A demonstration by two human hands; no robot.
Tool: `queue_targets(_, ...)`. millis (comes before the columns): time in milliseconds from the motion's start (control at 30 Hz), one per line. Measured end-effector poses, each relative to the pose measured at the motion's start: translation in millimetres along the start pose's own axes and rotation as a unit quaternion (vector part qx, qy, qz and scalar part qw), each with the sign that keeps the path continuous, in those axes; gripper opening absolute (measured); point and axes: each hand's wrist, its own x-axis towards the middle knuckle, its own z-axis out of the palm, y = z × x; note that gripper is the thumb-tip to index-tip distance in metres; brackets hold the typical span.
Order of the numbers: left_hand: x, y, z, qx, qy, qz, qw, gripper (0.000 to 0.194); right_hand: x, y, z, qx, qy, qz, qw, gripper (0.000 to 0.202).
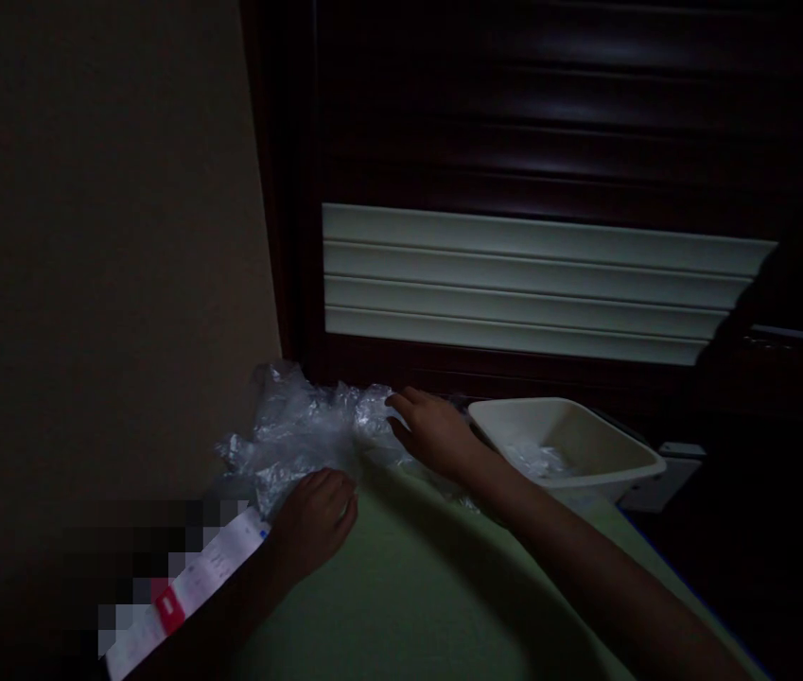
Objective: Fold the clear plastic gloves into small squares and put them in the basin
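A crumpled heap of clear plastic (302, 416) lies at the far left end of a pale green surface (401, 577), against the wall. My left hand (316, 515) is at its near edge, fingers curled in; it seems to grip the plastic, though the fingertips are partly hidden. At the right end of the heap, my right hand (433, 430) reaches in from the right. Its thumb and fingers are apart, the tips close to the plastic, and I see nothing held between them.
A cream bin (628, 454) with some clear plastic inside stands right of my right hand. Behind is a dark slatted panel with pale slats (514, 284). A white printed box with a red patch (170, 610) lies at lower left, partly pixelated. The room is dim.
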Motion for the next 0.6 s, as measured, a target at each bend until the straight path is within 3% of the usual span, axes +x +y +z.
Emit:
queue_targets(200,2.3,-22.9,-12.9,0.085,-0.063,-0.122,0.987,0.025,22.7,-18.1,77.4,0.113,-0.026,-0.058,0.992,0.039)
queue_targets(333,-0.4,-31.6,-13.9,0.124,-0.095,-0.189,0.969,0.028,32.9,-30.5,118.9,0.158,-0.044,-0.063,0.985,0.036)
queue_targets(467,-1.4,-33.1,-13.7,0.139,-0.117,-0.204,0.962,0.028,35.8,-37.5,137.1,0.183,-0.069,-0.049,0.979,0.030)
queue_targets(600,0.6,-31.4,-17.0,0.145,-0.121,-0.201,0.961,0.030,36.0,-35.8,137.7,0.205,-0.068,-0.017,0.976,0.030)
